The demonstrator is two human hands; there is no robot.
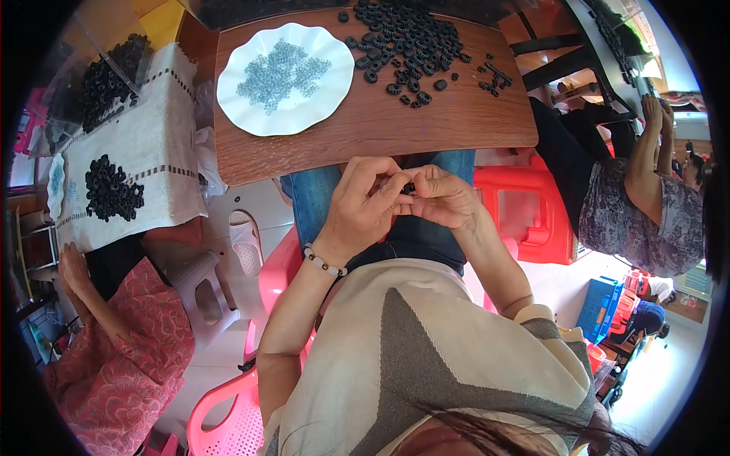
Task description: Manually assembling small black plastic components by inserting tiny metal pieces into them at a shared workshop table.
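Both my hands meet over my lap, just off the table's near edge. My left hand (363, 199) is closed, its thumb and fingers pinching at a small black ringed part (408, 188). From the other side, my right hand (445, 196) also grips this part between thumb and fingertips. Fingers cover most of it. On the wooden table (426, 131) a white scalloped plate (236, 114) holds many small clear bluish pieces (277, 76). Right of the plate lies a heap of similar black parts (407, 38), with several loose ones along its near side.
A co-worker in a red patterned garment (141, 342) sits left, by a cloth-covered table (163, 129) bearing black parts (112, 188). Another person (642, 205) works at right. Red plastic stool (532, 213), pink chair (228, 410) and a slipper (245, 243) stand around me.
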